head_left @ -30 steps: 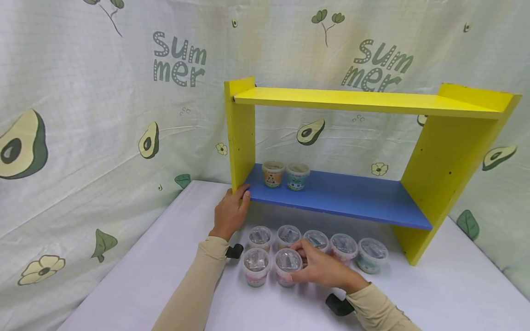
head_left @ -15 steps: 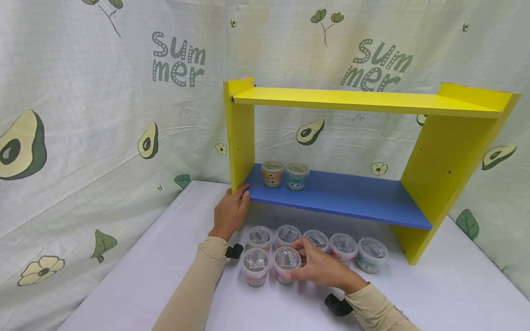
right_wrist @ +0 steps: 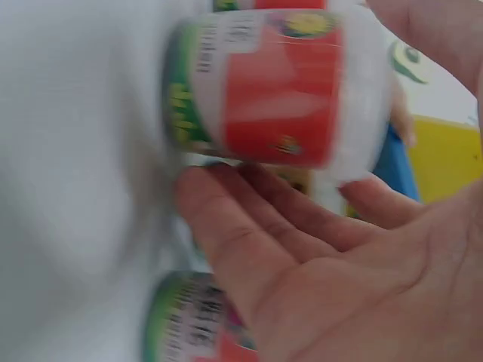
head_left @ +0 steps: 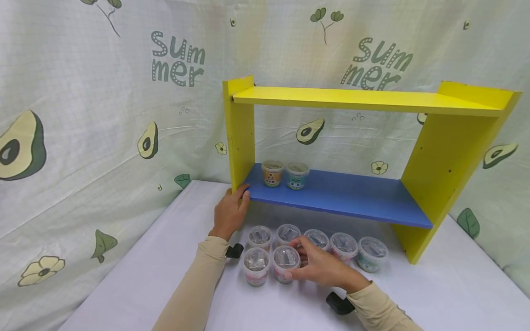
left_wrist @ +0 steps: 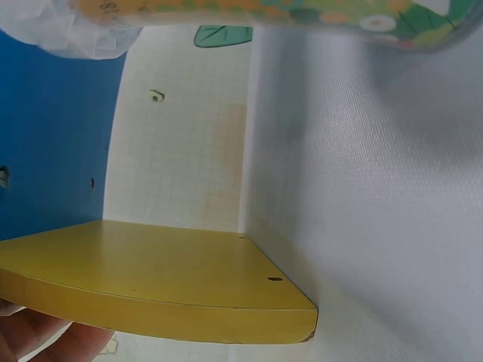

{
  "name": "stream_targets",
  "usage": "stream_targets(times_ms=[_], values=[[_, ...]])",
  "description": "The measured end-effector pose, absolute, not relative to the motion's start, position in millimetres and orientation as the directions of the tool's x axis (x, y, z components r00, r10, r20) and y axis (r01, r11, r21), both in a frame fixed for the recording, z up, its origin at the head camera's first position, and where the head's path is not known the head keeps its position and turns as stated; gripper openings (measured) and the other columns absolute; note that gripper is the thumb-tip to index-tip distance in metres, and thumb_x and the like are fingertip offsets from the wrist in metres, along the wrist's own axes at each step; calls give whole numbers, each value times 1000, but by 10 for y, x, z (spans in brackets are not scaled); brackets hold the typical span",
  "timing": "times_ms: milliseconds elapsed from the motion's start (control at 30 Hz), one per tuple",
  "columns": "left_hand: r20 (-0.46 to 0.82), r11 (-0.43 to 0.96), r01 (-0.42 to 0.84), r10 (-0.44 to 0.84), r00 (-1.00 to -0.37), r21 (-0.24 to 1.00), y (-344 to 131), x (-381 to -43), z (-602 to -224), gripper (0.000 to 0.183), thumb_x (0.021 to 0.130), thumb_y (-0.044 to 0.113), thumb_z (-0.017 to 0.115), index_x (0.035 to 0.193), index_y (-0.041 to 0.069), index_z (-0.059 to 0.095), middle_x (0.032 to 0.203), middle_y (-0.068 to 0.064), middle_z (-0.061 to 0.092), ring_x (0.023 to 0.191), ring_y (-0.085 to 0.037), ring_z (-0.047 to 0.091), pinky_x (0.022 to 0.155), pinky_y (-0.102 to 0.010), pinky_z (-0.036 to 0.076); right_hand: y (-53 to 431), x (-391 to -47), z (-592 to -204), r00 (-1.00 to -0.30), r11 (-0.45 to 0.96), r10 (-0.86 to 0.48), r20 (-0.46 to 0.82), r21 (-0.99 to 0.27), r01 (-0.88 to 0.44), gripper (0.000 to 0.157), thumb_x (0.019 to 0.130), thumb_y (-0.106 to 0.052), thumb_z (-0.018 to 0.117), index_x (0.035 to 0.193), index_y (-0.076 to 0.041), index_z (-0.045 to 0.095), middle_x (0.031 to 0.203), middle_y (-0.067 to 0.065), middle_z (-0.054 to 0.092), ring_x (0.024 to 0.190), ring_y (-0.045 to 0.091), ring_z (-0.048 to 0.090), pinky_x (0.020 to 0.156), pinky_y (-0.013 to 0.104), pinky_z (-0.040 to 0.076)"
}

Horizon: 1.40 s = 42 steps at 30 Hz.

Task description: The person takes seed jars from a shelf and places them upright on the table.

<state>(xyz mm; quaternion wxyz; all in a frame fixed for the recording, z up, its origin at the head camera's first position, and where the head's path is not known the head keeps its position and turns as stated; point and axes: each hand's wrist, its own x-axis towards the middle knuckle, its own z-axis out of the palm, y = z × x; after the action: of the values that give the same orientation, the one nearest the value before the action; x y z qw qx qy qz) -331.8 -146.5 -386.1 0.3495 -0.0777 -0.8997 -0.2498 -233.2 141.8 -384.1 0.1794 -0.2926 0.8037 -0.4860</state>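
My left hand [head_left: 229,214] grips the yellow left side panel [head_left: 241,138] of a shelf, low down by the blue board [head_left: 343,193]. In the left wrist view, its fingertips [left_wrist: 64,343] show below the panel. My right hand [head_left: 319,266] holds a clear-lidded plastic cup [head_left: 285,257] in the front row, thumb at its near side and fingers at its far right. The right wrist view shows that cup's red and green label [right_wrist: 283,90], with fingers [right_wrist: 226,219] stretched along it. To its left stands a similar cup [head_left: 256,266].
Behind is a row of several lidded cups, from the leftmost cup [head_left: 260,236] to a green-labelled one [head_left: 372,255]. On the blue board stand an orange-labelled cup [head_left: 272,174] and a teal-labelled cup [head_left: 296,176]. A printed cloth [head_left: 178,119] hangs behind the shelf.
The cup in my right hand has shifted slightly left and away from me, closer to the front-left cup. My left hand stays on the shelf panel.
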Motion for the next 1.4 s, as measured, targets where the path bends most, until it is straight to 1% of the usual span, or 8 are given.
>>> stream_targets(times_ms=[167,467,600,800,1033,1200,1300,1400], values=[[659,862,316,-28,-751,397,-1454,-3309,-3845,44,106,45,40,138,25,62,109,-18,63,85,-34,64,65,-52,52,1523,-2302,-3653,-743,431,-669,-23,-827,-362,66,89,-33,78,141,-7,46,122,11,62,111,25,62,89,38,52],[652,864,297,-47,-757,407,-1460,-3314,-3856,43,106,46,39,138,26,62,111,-18,63,87,-34,64,66,-53,52,1719,-2306,-3394,-715,435,-699,-10,-800,-414,41,100,-30,63,134,-7,56,120,7,63,111,23,60,91,35,50],[649,863,294,-50,-759,411,-1468,-3311,-3855,43,106,45,39,138,27,61,111,-19,63,87,-34,64,67,-53,52,1775,-2330,-3343,-741,435,-671,32,-793,-428,43,100,-30,63,132,-2,57,120,7,64,112,23,60,93,36,49],[650,862,300,-45,-759,409,-1467,-3298,-3845,43,106,45,39,138,27,61,111,-19,63,87,-35,64,66,-53,52,1821,-2396,-3327,-786,413,-614,70,-820,-395,40,100,-28,63,129,0,58,117,10,65,107,25,63,86,33,53],[659,862,307,-41,-751,404,-1450,-3274,-3844,42,106,44,41,137,25,62,110,-19,64,86,-34,64,66,-52,52,1883,-2491,-3259,-813,370,-573,102,-853,-368,40,102,-28,60,130,1,57,122,19,65,103,34,66,83,41,56],[664,863,312,-34,-747,396,-1454,-3278,-3848,43,106,44,41,137,24,62,108,-19,64,84,-34,64,66,-52,53,1937,-2592,-3136,-835,322,-533,138,-879,-351,42,102,-29,60,130,2,55,117,15,68,110,37,65,88,46,54],[663,864,312,-34,-748,396,-1461,-3290,-3849,44,106,46,40,137,24,62,109,-19,64,84,-34,64,66,-52,53,1959,-2661,-3067,-852,303,-494,174,-884,-355,43,102,-30,60,130,2,55,115,13,69,108,31,67,86,41,55],[667,862,316,-33,-744,396,-1465,-3297,-3845,45,106,46,39,137,24,62,109,-19,63,84,-34,64,66,-53,53,1970,-2722,-3008,-860,281,-463,212,-885,-370,44,103,-31,58,130,5,54,114,17,68,106,29,68,84,37,56]])
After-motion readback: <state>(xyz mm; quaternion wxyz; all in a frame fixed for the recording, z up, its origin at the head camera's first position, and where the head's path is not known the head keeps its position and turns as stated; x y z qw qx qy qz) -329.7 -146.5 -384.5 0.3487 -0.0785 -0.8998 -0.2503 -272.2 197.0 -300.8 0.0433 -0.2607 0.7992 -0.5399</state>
